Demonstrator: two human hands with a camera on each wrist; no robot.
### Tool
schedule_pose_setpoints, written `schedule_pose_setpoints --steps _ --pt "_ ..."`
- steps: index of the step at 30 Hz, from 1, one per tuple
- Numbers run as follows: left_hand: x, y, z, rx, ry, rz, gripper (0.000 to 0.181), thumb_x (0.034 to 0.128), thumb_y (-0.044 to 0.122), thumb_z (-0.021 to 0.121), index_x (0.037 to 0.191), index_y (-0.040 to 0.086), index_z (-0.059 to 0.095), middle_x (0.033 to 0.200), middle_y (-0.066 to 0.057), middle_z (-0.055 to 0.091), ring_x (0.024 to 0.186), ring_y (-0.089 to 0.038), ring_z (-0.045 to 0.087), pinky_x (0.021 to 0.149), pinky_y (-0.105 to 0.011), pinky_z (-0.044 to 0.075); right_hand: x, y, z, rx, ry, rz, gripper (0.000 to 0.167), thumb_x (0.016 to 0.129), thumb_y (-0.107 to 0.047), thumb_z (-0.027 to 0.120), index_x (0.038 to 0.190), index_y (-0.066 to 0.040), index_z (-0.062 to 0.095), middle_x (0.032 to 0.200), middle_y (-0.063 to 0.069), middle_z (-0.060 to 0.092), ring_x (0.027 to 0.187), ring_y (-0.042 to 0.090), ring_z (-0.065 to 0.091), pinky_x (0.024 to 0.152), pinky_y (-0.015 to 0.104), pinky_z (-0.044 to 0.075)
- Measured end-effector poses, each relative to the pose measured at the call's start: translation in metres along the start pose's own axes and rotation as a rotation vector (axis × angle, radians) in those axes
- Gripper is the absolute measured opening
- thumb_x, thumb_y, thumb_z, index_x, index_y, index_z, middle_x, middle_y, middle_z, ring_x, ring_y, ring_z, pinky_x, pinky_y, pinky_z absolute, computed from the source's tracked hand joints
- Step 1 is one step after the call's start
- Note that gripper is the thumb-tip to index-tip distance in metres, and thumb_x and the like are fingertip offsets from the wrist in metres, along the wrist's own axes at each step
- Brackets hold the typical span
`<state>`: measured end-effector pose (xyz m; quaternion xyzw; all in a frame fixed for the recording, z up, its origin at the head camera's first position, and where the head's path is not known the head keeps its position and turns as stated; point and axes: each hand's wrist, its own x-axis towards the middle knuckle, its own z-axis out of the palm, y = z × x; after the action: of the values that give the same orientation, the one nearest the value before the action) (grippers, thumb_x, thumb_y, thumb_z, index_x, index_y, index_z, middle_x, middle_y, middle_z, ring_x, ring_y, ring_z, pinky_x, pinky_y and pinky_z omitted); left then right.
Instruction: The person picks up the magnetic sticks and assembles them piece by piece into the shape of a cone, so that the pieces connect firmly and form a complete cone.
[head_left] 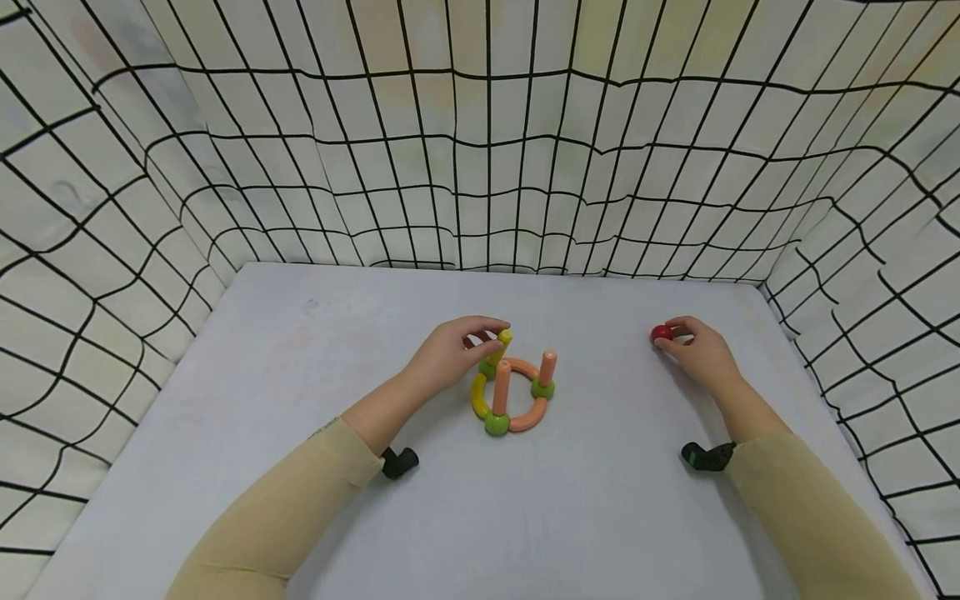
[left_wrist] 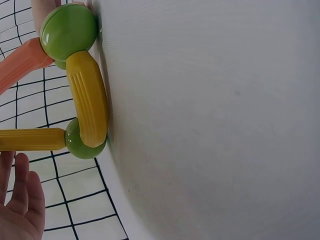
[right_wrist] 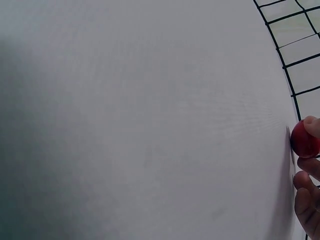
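In the head view a ring of curved orange and yellow pieces [head_left: 478, 395], joined by green balls [head_left: 497, 424], lies on the white table. Two orange rods [head_left: 501, 388] stand upright from it. A yellow rod [head_left: 505, 337] rises from the ring's far left green ball, its top between the thumb and fingers of my left hand [head_left: 450, 354]. The left wrist view shows that yellow rod [left_wrist: 32, 139] meeting a green ball [left_wrist: 80, 142], with some fingers below it. Off to the right, my right hand [head_left: 703, 354] pinches a red ball [head_left: 661, 334] at table level, also seen in the right wrist view.
Black netting [head_left: 487, 167] walls the table [head_left: 600, 500] at the back and both sides. A dark wrist device [head_left: 401, 462] sits at the left sleeve cuff, and another dark device [head_left: 707, 456] at the right cuff.
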<state>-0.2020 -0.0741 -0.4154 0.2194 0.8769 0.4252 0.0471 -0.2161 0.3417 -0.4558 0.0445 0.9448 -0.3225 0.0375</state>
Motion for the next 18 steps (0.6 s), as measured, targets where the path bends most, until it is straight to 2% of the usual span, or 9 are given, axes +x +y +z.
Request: schedule_pose_setpoints --steps 10,18 --pt "-0.001 -0.001 -0.001 -0.009 -0.006 0.003 0.031 0.0962 0.026 0.067 0.127 0.02 0.068 0.118 0.01 0.067 0.103 -0.012 0.058 0.087 -0.033 0.05 -0.005 -0.014 0.002 -0.007 0.022 -0.042 0.056 0.096 -0.043 0.063 0.137 -0.006 0.052 0.13 0.017 0.058 0.111 0.033 0.049 0.079 0.041 0.043" --pt "-0.002 -0.003 -0.001 -0.019 0.002 0.009 0.03 0.0959 0.027 0.068 0.126 0.021 0.068 0.117 0.011 0.067 0.102 -0.012 0.058 0.087 -0.033 0.05 -0.016 -0.058 0.008 0.018 0.05 -0.143 0.052 0.095 -0.042 0.066 0.134 -0.01 0.055 0.121 0.012 0.062 0.099 0.027 0.05 0.067 0.035 0.045"
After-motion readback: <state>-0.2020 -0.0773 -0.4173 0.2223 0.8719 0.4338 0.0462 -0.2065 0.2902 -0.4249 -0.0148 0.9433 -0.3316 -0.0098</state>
